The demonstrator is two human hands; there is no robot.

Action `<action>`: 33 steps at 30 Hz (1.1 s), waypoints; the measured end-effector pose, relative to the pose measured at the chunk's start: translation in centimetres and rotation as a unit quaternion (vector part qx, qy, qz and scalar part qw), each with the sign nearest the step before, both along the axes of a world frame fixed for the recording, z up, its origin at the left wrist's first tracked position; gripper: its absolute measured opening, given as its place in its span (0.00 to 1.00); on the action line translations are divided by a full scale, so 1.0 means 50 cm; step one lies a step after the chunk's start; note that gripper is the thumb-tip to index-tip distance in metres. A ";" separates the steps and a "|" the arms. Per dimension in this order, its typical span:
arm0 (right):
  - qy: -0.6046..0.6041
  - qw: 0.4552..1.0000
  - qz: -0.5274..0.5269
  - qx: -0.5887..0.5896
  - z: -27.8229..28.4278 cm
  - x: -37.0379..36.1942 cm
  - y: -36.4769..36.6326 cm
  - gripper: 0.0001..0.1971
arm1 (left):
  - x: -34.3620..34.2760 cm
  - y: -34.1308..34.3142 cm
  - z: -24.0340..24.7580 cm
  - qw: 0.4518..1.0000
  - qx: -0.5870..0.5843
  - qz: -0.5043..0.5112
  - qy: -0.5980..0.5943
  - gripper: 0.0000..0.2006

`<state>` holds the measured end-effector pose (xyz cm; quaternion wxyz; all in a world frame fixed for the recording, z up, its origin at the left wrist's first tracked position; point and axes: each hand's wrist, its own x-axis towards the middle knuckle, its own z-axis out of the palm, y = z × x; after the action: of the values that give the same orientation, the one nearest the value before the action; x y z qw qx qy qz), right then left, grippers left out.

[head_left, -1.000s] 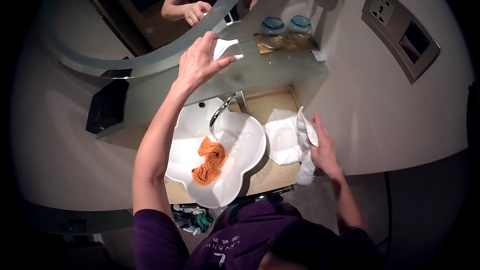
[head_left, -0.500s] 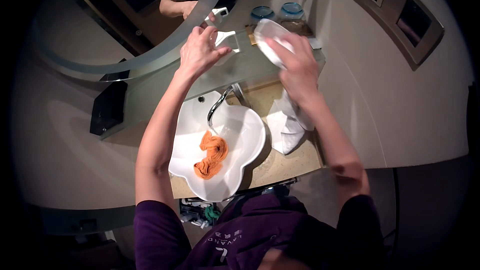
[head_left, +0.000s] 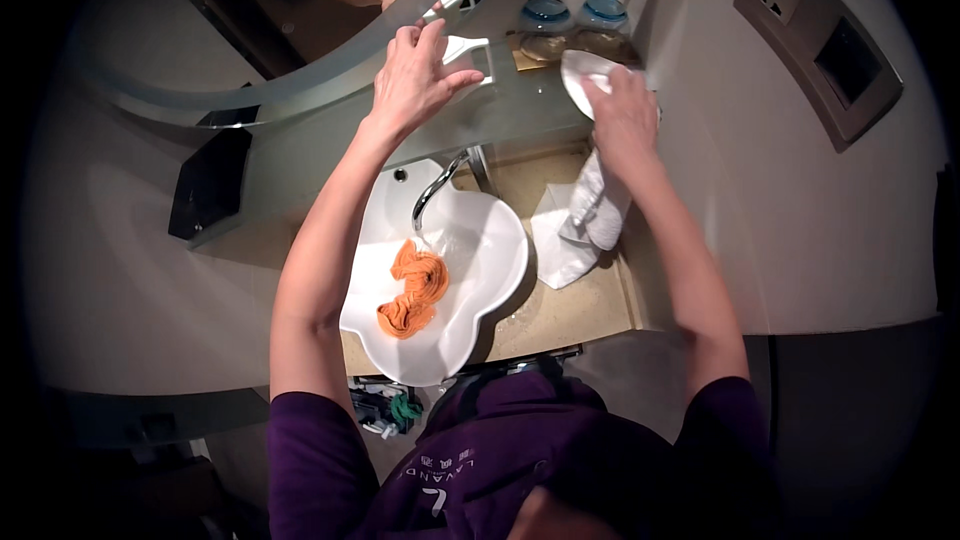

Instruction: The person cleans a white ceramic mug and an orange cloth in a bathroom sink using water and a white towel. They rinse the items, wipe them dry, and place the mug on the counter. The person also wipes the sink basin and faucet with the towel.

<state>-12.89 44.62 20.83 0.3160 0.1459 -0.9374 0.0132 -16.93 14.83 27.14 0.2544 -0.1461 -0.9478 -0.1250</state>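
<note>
My left hand (head_left: 415,80) is over the glass shelf (head_left: 370,125), fingers and thumb spread. Right beside it stands a small white square-framed holder (head_left: 467,55); whether the fingertips touch it I cannot tell. At the shelf's right end, my right hand (head_left: 626,123) grips a white shallow dish-like thing (head_left: 580,80), partly hidden by the fingers. A crumpled white cloth (head_left: 567,245) trails from below that wrist onto the counter; whether the hand also holds it is hidden.
Two upturned glasses (head_left: 545,35) with blue bases stand on a tray at the shelf's back. Below is a white lobed basin (head_left: 490,240) with a chrome tap (head_left: 433,195) and a wet orange cloth (head_left: 420,280). A black box (head_left: 210,185) is at left; a round mirror (head_left: 330,80) hangs behind.
My right hand has moved to the right with the white dish-like thing, uncovering the glasses. My left hand's fingers have spread wider beside the white holder. The view has shifted slightly.
</note>
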 end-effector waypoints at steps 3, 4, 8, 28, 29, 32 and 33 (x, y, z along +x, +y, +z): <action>0.043 0.998 -0.026 -0.042 -0.025 0.060 -0.013 0.19 | 0.010 0.006 0.004 0.999 0.017 -0.030 0.008 0.48; 0.039 0.996 -0.037 -0.066 -0.042 0.080 -0.031 0.21 | 0.021 0.002 -0.004 1.000 0.017 -0.024 -0.003 0.48; -0.006 0.977 0.148 -0.152 -0.065 0.130 -0.083 0.27 | 0.090 -0.015 -0.021 0.984 0.056 -0.016 0.167 0.35; -0.142 0.928 0.276 -0.207 -0.359 0.337 -0.191 0.22 | 0.500 -0.128 -0.604 0.854 0.010 0.258 -0.453 0.32; -0.138 0.897 0.347 -0.236 -0.359 0.332 -0.237 0.19 | 0.487 -0.127 -0.613 0.868 0.037 0.193 -0.456 0.31; -0.232 0.871 0.389 -0.190 -0.373 0.312 -0.356 0.13 | 0.483 -0.166 -0.632 0.898 0.032 0.060 -0.436 0.30; -0.270 0.867 0.385 -0.165 -0.404 0.294 -0.386 0.12 | 0.479 -0.184 -0.634 0.912 -0.008 -0.008 -0.410 0.29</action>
<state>1.83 25.34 0.61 0.0393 0.4320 -0.8396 0.3269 7.02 5.65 -4.58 -0.1587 -0.0921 -0.9685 -0.1682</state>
